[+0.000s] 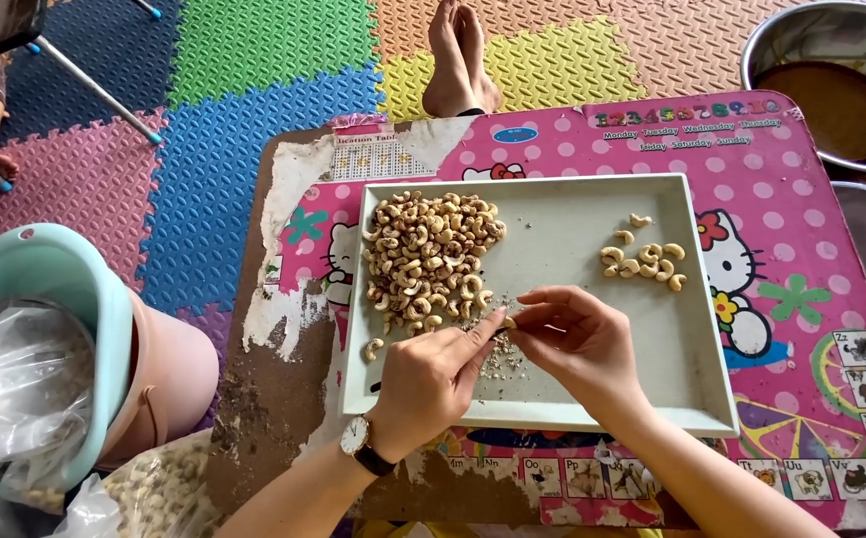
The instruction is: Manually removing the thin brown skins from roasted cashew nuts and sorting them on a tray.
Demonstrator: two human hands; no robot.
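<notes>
Left hand (431, 377) and right hand (575, 339) both pinching one curved cashew (509, 323), over a flat rectangular tray (592, 394), knobbly unpeeled heap (428, 259), smooth pale handful (642, 259)

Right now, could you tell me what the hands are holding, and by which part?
The right hand pinches a single cashew nut by its end between the fingertips. The left hand grips a thin dark tool whose tip meets the nut, above the grey tray.

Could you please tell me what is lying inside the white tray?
The white tray holds a large cashew pile, a small pile and crumbs; the left hand and right hand cover the rest.
</notes>
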